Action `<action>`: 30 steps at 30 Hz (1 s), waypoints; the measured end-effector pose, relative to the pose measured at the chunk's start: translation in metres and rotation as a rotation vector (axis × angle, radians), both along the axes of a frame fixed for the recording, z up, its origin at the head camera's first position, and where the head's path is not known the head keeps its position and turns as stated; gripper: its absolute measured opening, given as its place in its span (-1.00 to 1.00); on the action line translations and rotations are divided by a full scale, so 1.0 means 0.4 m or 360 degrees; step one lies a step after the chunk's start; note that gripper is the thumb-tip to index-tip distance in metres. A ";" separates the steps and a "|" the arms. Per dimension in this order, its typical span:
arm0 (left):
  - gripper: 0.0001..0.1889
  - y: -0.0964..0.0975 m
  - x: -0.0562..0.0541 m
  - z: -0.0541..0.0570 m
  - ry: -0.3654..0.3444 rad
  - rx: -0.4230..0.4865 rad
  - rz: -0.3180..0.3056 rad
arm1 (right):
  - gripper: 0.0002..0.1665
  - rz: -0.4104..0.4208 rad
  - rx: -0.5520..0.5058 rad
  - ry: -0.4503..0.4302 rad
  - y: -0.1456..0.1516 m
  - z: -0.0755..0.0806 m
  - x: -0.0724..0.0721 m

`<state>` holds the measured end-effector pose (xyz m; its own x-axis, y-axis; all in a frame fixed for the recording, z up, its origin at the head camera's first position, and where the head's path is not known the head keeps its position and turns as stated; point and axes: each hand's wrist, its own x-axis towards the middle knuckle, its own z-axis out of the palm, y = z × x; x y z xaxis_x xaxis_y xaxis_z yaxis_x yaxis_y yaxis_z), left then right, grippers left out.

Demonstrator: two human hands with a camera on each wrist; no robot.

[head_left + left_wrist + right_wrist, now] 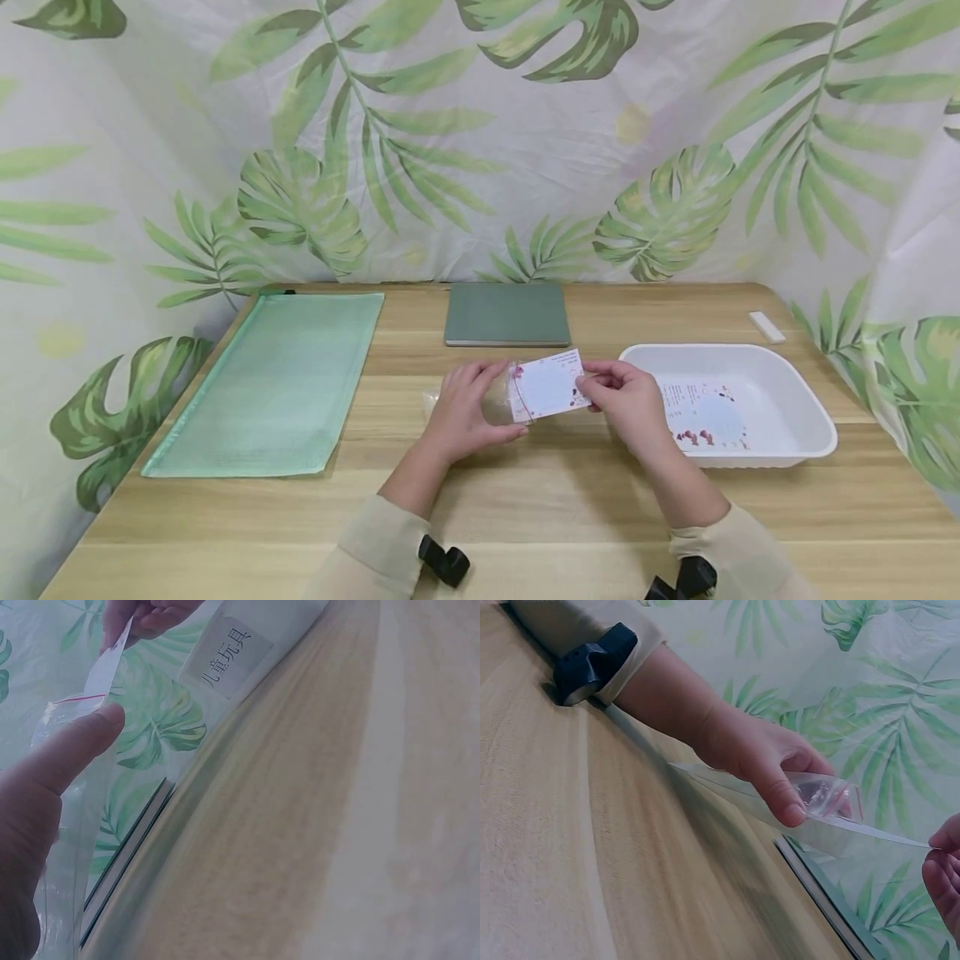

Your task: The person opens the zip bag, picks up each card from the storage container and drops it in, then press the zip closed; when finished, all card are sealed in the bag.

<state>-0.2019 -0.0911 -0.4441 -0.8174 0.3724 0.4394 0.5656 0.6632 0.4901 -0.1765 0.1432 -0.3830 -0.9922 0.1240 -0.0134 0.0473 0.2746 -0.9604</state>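
My left hand [459, 417] holds a clear zip-lock bag [832, 796] between thumb and fingers, over the middle of the table. A red line runs along the bag's mouth in both wrist views. Between finger and thumb, my right hand [633, 408] pinches the right end of a white printed card [551, 385] with a pale blue centre and small red drawings. The card's left end lies at the bag's mouth, overlapping it. In the left wrist view the card [111, 667] appears nearly edge-on, and the left thumb [82, 746] lies along the bag.
On the right stands a white plastic tray [821, 446] with similar printed cards [705, 417] inside and a label [229, 656] outside. A small white block [767, 327] lies behind it. A green notebook [507, 314] is at the back, a mint mesh zip pouch [270, 392] at left.
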 end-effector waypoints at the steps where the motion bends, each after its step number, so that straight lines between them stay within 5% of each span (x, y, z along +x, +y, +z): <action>1: -0.01 0.000 0.000 0.001 -0.0006 -0.0002 -0.0004 | -0.66 0.0006 -0.0001 0.0004 -0.007 -0.002 -0.001; 10: -0.03 0.001 -0.004 0.006 -0.0009 -0.0006 -0.0006 | -0.66 0.0089 -0.0064 -0.0003 -0.054 -0.042 -0.019; 23: -0.07 -0.001 -0.008 -0.009 0.0076 0.0011 -0.0020 | -0.57 0.0567 -0.0035 -0.0057 -0.057 -0.080 -0.033; 30: -0.07 -0.001 -0.003 -0.008 0.0040 0.0012 -0.0027 | -0.59 0.0575 0.0052 -0.0031 -0.076 -0.097 -0.037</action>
